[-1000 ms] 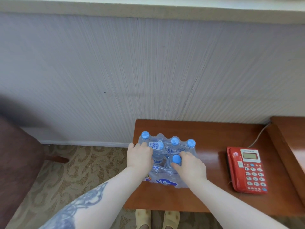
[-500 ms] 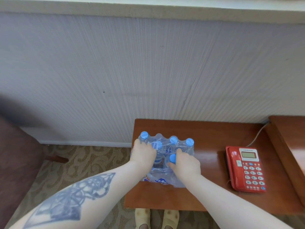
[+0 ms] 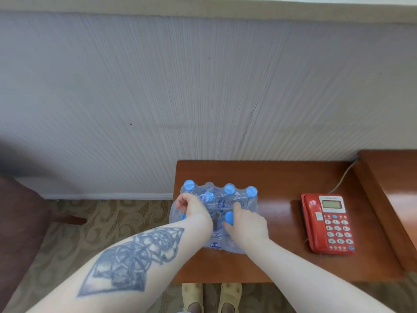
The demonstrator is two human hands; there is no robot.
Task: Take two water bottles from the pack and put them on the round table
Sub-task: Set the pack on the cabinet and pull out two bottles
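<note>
- The left hand (image 3: 194, 207) is curled shut, pinching the plastic wrap of the pack (image 3: 216, 213) at its near-left corner.
- The right hand (image 3: 246, 222) lies on top of the pack, fingers loosely spread; thumb and forefinger bracket a blue-capped bottle (image 3: 229, 217) without closing on it.
- The pack stands on the left end of the wooden desk (image 3: 282, 179), close to its left edge, several bottles upright inside.
- The film looks thin, stretchy and slippery. Full bottles will likely be heavy and smooth, so the neck just under the cap seems the surest place to hold.
- A red telephone (image 3: 327, 224) sits well apart to the right, its cord running to the wall.
- No round table is in view; an armchair (image 3: 20, 222) stands on the left.
</note>
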